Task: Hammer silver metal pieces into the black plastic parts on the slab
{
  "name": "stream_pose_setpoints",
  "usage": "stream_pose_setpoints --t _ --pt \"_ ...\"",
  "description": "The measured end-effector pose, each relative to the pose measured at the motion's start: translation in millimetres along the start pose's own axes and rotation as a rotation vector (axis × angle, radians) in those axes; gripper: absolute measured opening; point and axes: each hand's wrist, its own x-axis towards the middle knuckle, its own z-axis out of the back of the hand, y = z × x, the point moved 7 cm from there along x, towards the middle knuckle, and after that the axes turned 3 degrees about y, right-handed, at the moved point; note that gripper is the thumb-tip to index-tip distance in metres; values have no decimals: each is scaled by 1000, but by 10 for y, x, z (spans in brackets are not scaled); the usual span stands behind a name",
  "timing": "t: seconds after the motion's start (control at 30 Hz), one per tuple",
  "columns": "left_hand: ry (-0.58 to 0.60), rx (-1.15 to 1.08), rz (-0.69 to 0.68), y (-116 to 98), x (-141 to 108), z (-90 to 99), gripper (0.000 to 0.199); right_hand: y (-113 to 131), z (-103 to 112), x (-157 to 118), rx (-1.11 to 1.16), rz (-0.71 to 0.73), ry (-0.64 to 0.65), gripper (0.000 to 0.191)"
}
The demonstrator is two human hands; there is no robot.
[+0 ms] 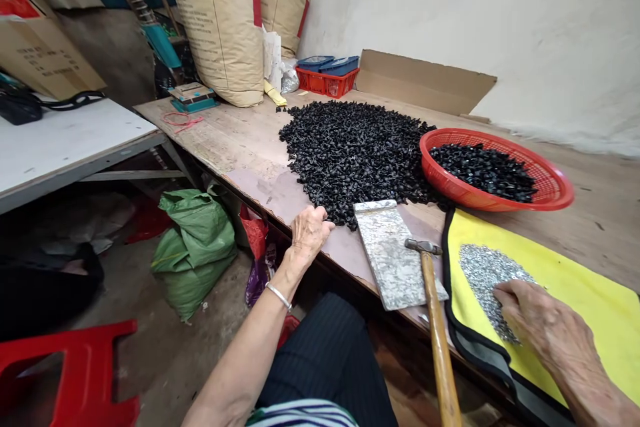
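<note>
My left hand (pixel 310 230) is at the near edge of a large pile of small black parts (pixel 355 147), its fingers curled together; what they hold, if anything, is hidden. On the yellow cloth (pixel 580 287) with black edging, my right hand (pixel 530 310) reaches into a heap of small silvery metal pieces (pixel 483 273), fingertips pinched and touching them. Between the hands lies a grey, scuffed metal plate (pixel 393 257). A hammer (pixel 434 307) with a wooden handle rests with its head on the plate, its handle pointing toward me.
A red basket (pixel 560 180) holds more black parts at the right. Large paper sacks (pixel 220 27), a red tray (pixel 327 83) and cardboard (pixel 425 83) stand at the back. A green sack (pixel 195 247) and red stool (pixel 75 360) are at the left.
</note>
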Motion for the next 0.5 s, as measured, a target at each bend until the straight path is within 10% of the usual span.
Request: stream_pose_setpoints --t 0.27,0.5 --pt "17 -188 15 -5 69 32 6 -83 77 15 118 -38 -6 10" --pt "231 -1547 211 -33 -241 -148 21 -262 166 28 268 -140 -160 8"
